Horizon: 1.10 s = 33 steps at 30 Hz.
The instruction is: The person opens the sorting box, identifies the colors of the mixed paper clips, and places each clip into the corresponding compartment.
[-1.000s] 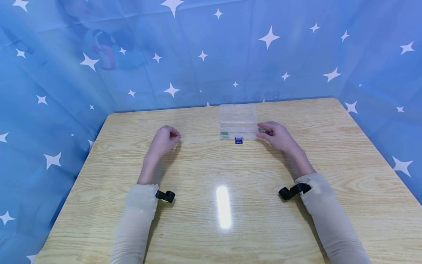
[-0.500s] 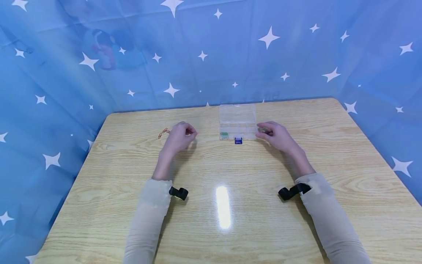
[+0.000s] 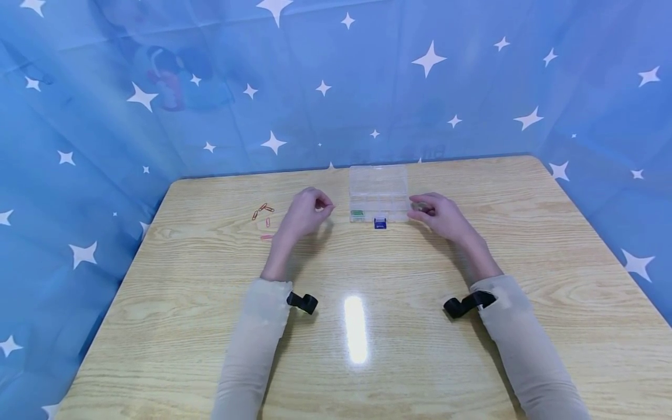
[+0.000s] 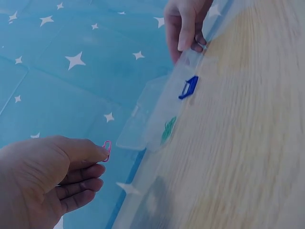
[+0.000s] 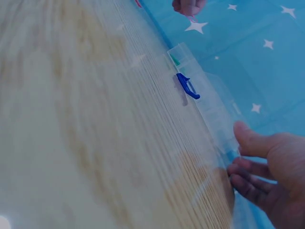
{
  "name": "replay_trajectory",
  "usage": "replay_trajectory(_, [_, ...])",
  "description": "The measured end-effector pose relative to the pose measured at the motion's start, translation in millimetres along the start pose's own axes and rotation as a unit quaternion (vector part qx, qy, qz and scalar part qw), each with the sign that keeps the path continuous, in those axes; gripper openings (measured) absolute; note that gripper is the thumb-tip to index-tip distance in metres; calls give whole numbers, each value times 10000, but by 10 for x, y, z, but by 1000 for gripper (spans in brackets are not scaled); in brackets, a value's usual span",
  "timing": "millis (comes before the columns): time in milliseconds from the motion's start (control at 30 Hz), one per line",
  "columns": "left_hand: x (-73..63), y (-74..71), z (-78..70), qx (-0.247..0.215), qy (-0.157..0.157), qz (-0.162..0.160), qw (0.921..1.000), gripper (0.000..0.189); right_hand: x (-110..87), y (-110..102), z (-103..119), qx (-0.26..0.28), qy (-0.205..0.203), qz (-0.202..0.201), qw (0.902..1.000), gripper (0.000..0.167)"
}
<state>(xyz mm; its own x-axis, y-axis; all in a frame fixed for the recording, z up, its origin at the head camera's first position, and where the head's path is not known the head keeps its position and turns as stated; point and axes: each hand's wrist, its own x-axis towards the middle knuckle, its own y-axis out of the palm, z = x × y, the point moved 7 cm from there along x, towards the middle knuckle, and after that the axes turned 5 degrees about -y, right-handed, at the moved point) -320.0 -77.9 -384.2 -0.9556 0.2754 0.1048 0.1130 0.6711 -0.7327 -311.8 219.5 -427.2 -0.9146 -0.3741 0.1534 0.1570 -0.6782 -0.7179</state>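
Between thumb and fingers, my left hand pinches a pink paper clip, held just left of a clear plastic compartment box. The box lies with its lid raised back and a blue latch at its front. Green paper clips are gathered in its front left compartment. At the box's right end, my right hand grips the edge, thumb on one side and fingers on the other, as the right wrist view shows.
Left of my left hand, several red paper clips lie on the wooden table. Closer to me are pink paper clips, partly beside my left wrist. A blue curtain with white stars hangs behind the table's far edge.
My left hand has moved right toward the box with the pink paper clip, uncovering the red and pink clips on the table. My right hand stays at the box's end.
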Motion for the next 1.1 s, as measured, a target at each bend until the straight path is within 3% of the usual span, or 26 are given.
replay_trajectory(233, [79,179,-162,-65,56,183,9998,13,-5,-3,-10,-1,3,17,10000,53])
replay_trajectory(600, [186,455,-375,-7,184,195,9996,13,19,-3,-40,-131,54,33,9999,53])
replay_trajectory(1100, [294,669,-471,164,395,-146,9990,11,18,-7,-41,-121,66,35,9999,53])
